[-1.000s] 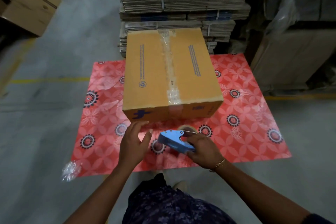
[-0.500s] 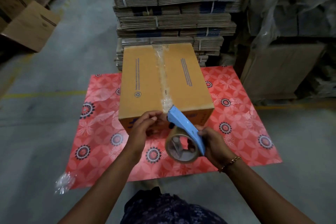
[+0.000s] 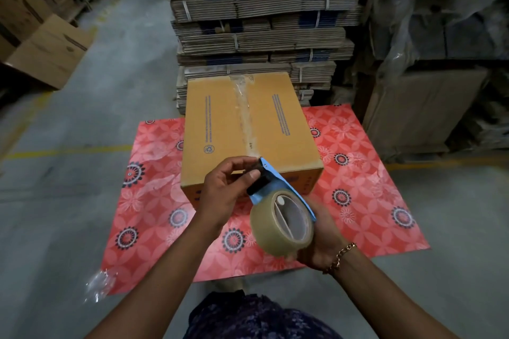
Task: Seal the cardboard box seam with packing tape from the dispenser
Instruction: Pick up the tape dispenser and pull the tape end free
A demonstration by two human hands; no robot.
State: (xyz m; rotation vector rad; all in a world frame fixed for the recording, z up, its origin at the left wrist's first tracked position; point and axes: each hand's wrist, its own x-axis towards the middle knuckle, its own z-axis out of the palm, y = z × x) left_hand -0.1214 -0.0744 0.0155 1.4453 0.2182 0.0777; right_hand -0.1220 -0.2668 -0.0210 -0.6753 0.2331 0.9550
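A closed brown cardboard box (image 3: 220, 124) sits on a red flowered mat (image 3: 358, 187), with clear tape running along its top middle seam (image 3: 245, 115). My right hand (image 3: 321, 239) holds a blue tape dispenser (image 3: 278, 187) with a roll of clear tape (image 3: 281, 223), raised in front of the box's near face. My left hand (image 3: 223, 192) pinches the black front end of the dispenser with thumb and fingers. The dispenser's tip is close to the box's near top edge at the seam.
Tall stacks of bundled flat cardboard (image 3: 259, 22) stand right behind the box. An open carton (image 3: 52, 52) lies at the left, and wrapped pallets (image 3: 440, 36) fill the right. A crumpled scrap of clear film (image 3: 100, 282) lies at the mat's near left corner. Grey concrete floor surrounds the mat.
Both hands lifted the dispenser from low over the mat to the box's near top edge. My left hand shifted from the box's front onto the dispenser's front end.
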